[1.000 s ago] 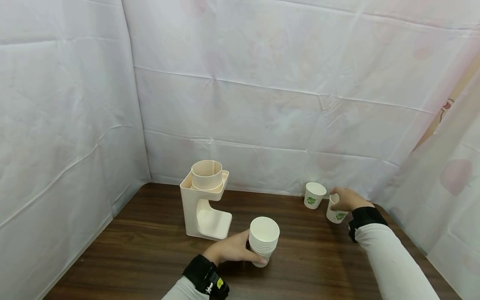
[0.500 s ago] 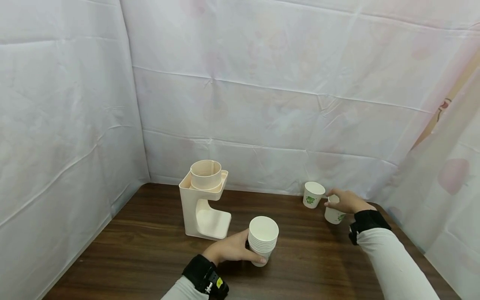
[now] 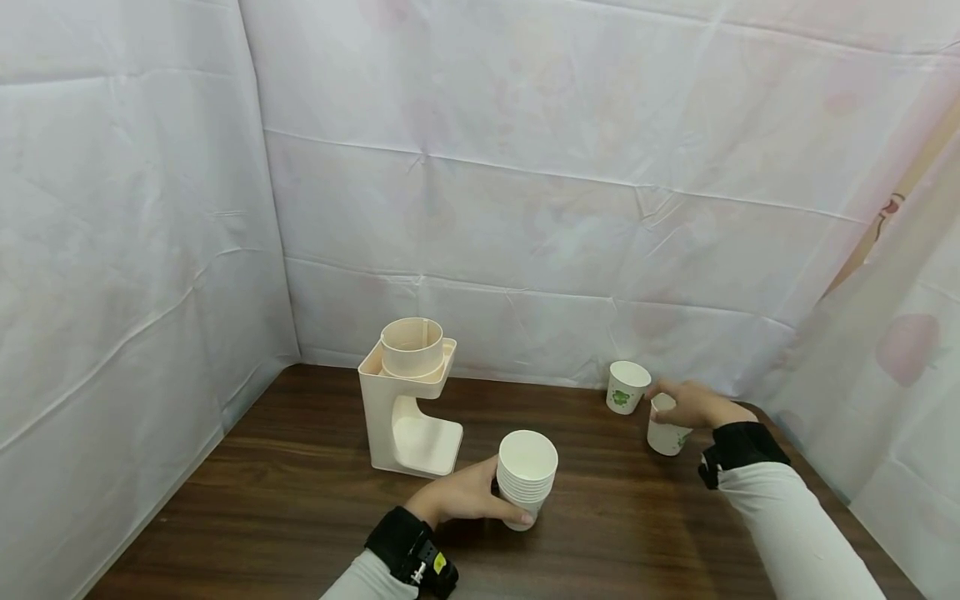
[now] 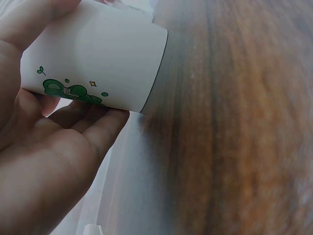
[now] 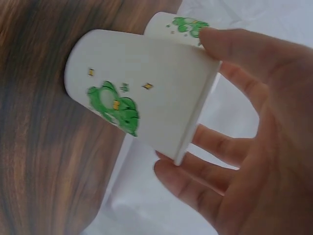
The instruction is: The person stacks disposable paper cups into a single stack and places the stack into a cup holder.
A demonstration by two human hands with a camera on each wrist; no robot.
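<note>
My left hand point(image 3: 465, 493) grips a stack of white paper cups point(image 3: 528, 467) at the table's front middle. In the left wrist view its thumb and fingers lie around a white cup wall point(image 4: 107, 54) with a green print. At the back right, my right hand point(image 3: 697, 404) holds a single paper cup point(image 3: 665, 429) by its rim. The right wrist view shows the thumb point(image 5: 230, 44) at one side of that rim and fingers at the other. The cup stands on the table, a green frog-like picture on its side. Another paper cup point(image 3: 627, 390) stands just left of it.
A cream cup-dispenser-like stand point(image 3: 382, 417) with a round tube on top and a flat base sits left of the stack. White cloth point(image 3: 525, 208) hangs behind and at both sides of the dark wooden table point(image 3: 285, 500).
The right hand and its paper cup have shifted slightly toward me and to the left, and more of that cup shows. My left hand and the stack have stayed put.
</note>
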